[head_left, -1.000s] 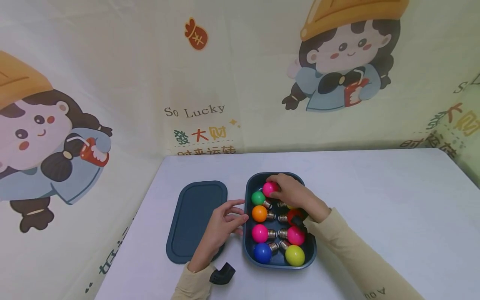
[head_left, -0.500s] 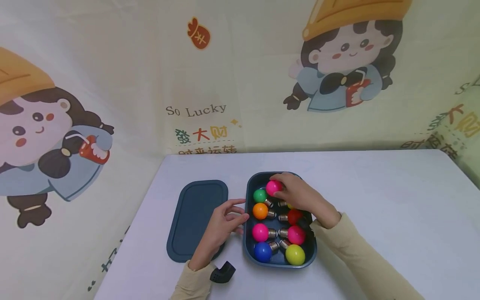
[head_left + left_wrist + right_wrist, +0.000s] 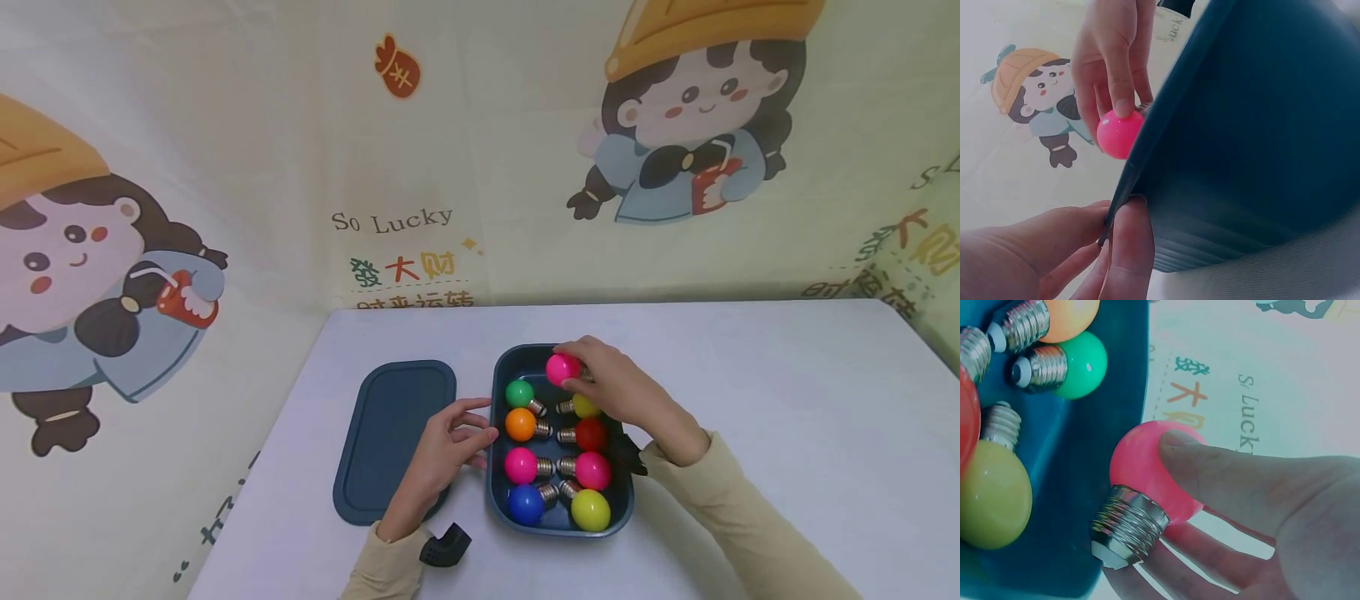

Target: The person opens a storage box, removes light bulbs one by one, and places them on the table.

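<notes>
My right hand [image 3: 618, 383] holds a pink light bulb [image 3: 562, 369] by its round globe, thumb on one side and fingers on the other. Its metal screw base [image 3: 1129, 525] points away from the palm in the right wrist view. The bulb is raised over the far end of a dark blue box [image 3: 525, 362]. My left hand [image 3: 448, 442] pinches the box's left rim between thumb and fingers, clearest in the left wrist view. Inside the box, a green bulb [image 3: 519, 393] and an orange bulb [image 3: 520, 425] lie on the left, a yellow bulb [image 3: 587, 406] and a red bulb [image 3: 591, 434] on the right.
A dark blue lid [image 3: 390, 442] lies flat left of the box on the white table [image 3: 757, 400]. Nearer in the box are two more pink bulbs, a blue bulb [image 3: 526, 505] and another yellow bulb [image 3: 590, 510]. A printed cloth [image 3: 525, 250] hangs behind the table.
My right hand has lifted the pink bulb and carried it right and toward the box's far end, uncovering more of the yellow and red bulbs. The left hand stays on the rim.
</notes>
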A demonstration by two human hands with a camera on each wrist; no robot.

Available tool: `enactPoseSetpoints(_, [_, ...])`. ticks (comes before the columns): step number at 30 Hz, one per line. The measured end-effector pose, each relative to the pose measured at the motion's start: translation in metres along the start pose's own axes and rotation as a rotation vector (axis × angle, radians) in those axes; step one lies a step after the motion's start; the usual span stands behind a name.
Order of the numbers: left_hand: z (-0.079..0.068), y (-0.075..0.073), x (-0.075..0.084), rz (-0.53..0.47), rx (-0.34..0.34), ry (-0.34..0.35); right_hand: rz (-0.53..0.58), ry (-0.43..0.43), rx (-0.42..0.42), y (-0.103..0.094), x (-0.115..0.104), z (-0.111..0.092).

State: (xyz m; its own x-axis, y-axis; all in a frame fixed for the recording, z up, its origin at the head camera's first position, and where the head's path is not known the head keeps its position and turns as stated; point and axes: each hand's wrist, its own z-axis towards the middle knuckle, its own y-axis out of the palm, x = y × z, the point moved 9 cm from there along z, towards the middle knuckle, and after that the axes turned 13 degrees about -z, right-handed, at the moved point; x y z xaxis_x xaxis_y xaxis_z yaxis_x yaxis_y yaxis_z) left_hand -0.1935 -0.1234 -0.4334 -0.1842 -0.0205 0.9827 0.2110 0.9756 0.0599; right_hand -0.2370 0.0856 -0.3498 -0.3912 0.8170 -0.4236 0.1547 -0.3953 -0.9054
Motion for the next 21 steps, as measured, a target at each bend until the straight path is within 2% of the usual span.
enactPoseSetpoints(21, [0.001, 0.0, -0.004, 0.003, 0.003, 0.001, -0.035, 0.005, 0.096, -0.017, 0.026, -0.021])
